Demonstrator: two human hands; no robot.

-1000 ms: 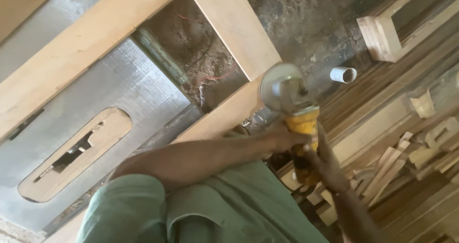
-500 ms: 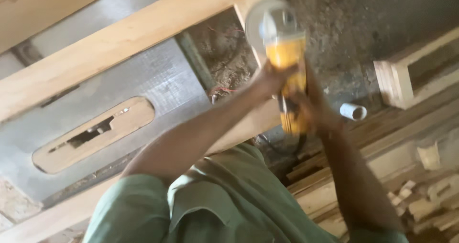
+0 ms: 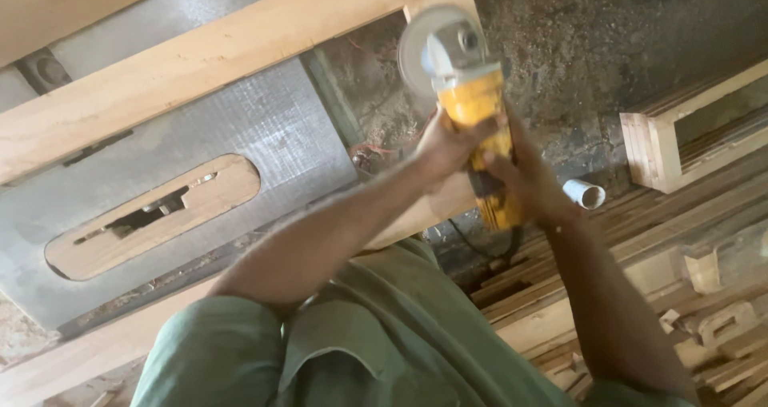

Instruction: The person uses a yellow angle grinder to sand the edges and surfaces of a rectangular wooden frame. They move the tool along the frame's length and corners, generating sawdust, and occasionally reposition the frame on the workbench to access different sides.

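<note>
Gripping the yellow angle grinder (image 3: 478, 127) with both hands, I have it raised over the pale wooden frame (image 3: 240, 51) that lies across the grey metal saw desk (image 3: 264, 135). My left hand (image 3: 444, 147) has its fingers closed around the body just behind the head, and my right hand (image 3: 524, 183) is wrapped around the rear grip. Compared with a second ago, the grinder has come up from low beside the lumber pile (image 3: 680, 239) and its disc (image 3: 420, 47) now sits just beside the frame's cross rail, so the tool looks positioned against the wood rather than carried. A white pipe stub (image 3: 586, 192) lies on the floor nearby.
</note>
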